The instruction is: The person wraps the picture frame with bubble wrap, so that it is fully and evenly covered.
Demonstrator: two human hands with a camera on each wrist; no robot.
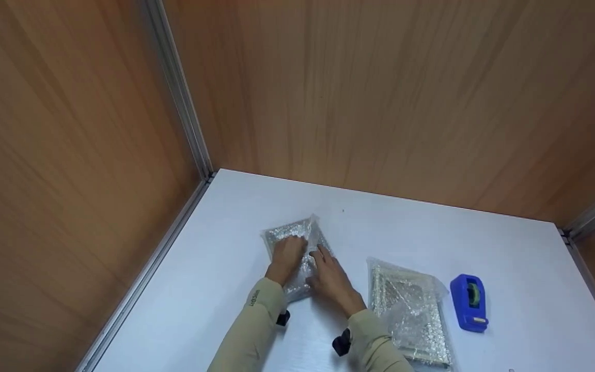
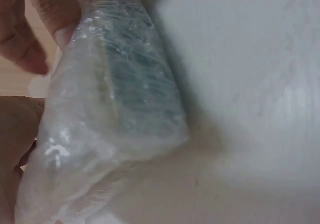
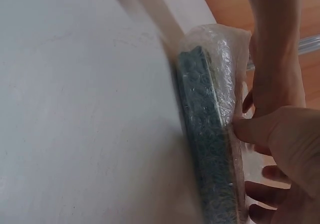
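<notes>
A flat item in bubble wrap (image 1: 279,232) lies on the white table, its near side and a darker edge showing through the film in the wrist views. My left hand (image 1: 288,257) is over its middle, fingers curled at a fold of the wrap; the fingertips are partly hidden. From the right, my right hand (image 1: 332,279) rests on the package with fingers spread. In the right wrist view, the right thumb (image 3: 255,130) touches the wrapped edge (image 3: 210,134) of the package. Loose film bulges at the package's corner (image 2: 85,149) in the left wrist view.
To the right lies a second bubble-wrapped package (image 1: 434,330), with an ornate pale frame visible through the film. Beyond it stands a blue tape dispenser (image 1: 464,310) with a greenish roll. Wooden panels (image 1: 380,103) enclose the table (image 1: 199,248) at the back and sides.
</notes>
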